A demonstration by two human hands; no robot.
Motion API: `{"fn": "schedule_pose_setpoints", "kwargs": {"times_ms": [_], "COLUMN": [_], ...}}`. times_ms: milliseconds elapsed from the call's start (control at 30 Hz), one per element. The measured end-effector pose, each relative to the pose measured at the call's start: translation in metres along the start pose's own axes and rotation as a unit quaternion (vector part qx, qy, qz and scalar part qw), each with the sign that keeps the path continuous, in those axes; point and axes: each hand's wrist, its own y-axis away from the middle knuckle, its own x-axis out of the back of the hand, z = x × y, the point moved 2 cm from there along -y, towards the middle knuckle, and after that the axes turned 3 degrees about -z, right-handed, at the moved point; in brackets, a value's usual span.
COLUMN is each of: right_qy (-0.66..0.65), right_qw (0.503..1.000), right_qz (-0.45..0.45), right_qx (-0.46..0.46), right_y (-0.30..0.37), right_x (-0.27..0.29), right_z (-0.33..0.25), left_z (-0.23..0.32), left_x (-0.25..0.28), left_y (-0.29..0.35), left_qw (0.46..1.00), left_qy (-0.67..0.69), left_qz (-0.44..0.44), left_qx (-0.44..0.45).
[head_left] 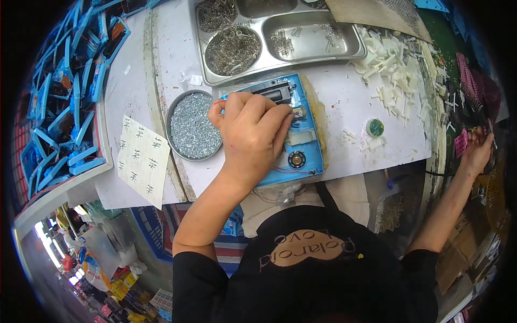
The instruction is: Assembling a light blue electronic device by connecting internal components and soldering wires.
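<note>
My left hand [250,132] is over a blue plastic housing [309,153] on the white tabletop. Its thumb and fingers are pinched together at the housing's upper part, and whatever they hold is hidden. A bit of red wire shows beside the fingertips. Inside the housing are a black part [277,92], a white block [301,137] and a small round speaker [297,159] with thin wires. At the far right, my right hand [476,153] has its fingers curled near a pink piece [461,143] and a dark object; what it grips, if anything, is unclear.
A round dish of small screws [195,126] stands left of the housing, beside a paper sheet with handwriting [142,161]. Behind is a metal compartment tray [312,59] of springs. White plastic parts [390,70] lie right, near a small green-topped round container [375,127]. Blue housings [70,107] fill the left.
</note>
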Motion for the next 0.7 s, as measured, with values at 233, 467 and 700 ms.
{"fn": "schedule_pose_setpoints", "kwargs": {"times_ms": [233, 467, 700], "right_qy": [0.036, -0.094, -0.039], "right_qw": [0.992, 0.958, 0.873], "right_qz": [0.057, -0.257, -0.480], "right_qx": [0.108, -0.084, 0.077], "right_y": [0.036, 0.188, 0.240], "right_x": [0.080, -0.125, -0.225], "right_z": [-0.026, -0.051, -0.044], "left_z": [0.000, 0.001, -0.002], "left_x": [-0.002, -0.007, -0.006], "left_y": [0.001, 0.000, 0.000], "left_qw": [1.000, 1.000, 0.999], "left_qy": [-0.008, -0.013, 0.010], "left_qz": [0.015, -0.028, -0.027], "left_qx": [-0.014, -0.003, 0.017]}}
